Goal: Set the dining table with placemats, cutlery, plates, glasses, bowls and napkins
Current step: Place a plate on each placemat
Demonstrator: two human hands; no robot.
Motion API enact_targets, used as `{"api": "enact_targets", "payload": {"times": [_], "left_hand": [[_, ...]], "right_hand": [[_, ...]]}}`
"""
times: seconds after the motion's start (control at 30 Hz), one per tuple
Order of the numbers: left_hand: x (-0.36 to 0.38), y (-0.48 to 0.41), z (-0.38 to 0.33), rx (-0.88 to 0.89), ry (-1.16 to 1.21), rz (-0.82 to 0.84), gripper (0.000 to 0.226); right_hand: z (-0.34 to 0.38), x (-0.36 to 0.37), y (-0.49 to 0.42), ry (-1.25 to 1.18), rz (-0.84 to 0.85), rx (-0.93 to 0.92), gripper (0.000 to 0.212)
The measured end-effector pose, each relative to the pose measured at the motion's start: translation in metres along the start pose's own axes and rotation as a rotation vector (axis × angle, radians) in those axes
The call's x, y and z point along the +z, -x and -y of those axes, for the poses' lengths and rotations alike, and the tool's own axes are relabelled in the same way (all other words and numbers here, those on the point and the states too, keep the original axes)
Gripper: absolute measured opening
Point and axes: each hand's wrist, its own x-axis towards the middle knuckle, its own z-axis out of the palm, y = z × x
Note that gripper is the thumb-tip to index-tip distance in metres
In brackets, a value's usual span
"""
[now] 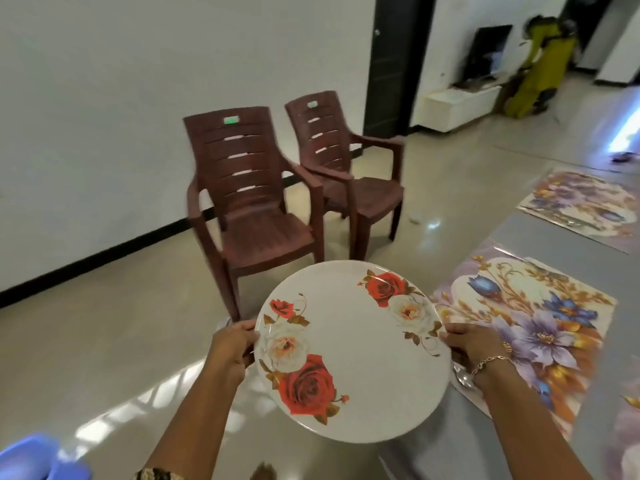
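I hold a round white plate printed with red and white roses in front of me, above the floor and the table's left edge. My left hand grips its left rim and my right hand grips its right rim. To the right lies a floral placemat on the grey table, partly under my right wrist. A spoon shows just below that wrist. A second floral placemat lies farther along the table.
Two brown plastic armchairs stand against the white wall ahead. A person in green bends by a low white cabinet at the far right. A blue object sits at the bottom left corner.
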Motion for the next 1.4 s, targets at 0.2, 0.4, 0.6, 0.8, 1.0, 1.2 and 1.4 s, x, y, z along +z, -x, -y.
{"api": "enact_targets", "payload": {"times": [0.2,0.4,0.6,0.8,1.0,1.2,1.4], "left_hand": [[0.041,-0.105,-0.055,-0.013,-0.19,0.221,0.031],[0.115,-0.171,-0.096,-0.017,-0.349,0.394,0.03],[0.228,-0.215,-0.111,-0.052,-0.475,0.606,0.032],[0.32,-0.221,-0.11,-0.07,-0.61,0.754,0.028],[0.391,-0.221,-0.1,-0.14,-0.747,0.912,0.031],[0.459,-0.23,-0.09,-0.163,-0.891,1.034,0.033],[0.504,-0.237,-0.084,-0.192,-0.992,1.15,0.039]], "right_hand": [[0.012,0.028,-0.017,-0.084,-0.212,0.063,0.033],[0.017,0.033,-0.028,-0.203,-0.434,0.086,0.029],[0.011,0.009,-0.051,-0.314,-0.661,0.089,0.03],[0.009,-0.014,-0.069,-0.39,-0.822,0.124,0.027],[0.008,-0.035,-0.084,-0.349,-1.063,0.192,0.02],[0.003,-0.041,-0.105,-0.391,-1.24,0.285,0.024],[0.005,-0.037,-0.118,-0.392,-1.343,0.332,0.033]]}}
